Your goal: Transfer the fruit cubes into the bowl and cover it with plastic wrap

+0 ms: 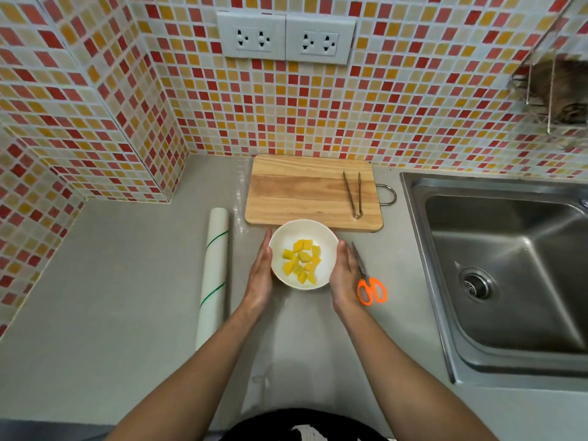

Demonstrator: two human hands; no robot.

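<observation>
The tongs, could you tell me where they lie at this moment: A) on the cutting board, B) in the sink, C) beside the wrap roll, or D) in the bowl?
A: the tongs lie on the right part of the cutting board, behind the bowl.

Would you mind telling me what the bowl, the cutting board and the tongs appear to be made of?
The bowl looks like glazed white ceramic, perhaps melamine: smooth, opaque, slightly glossy. The cutting board is plainly wood, matte, with lengthwise grain and joined strips, plus a metal loop handle. The tongs seem dull brownish metal or possibly bamboo; too thin to tell.
</observation>
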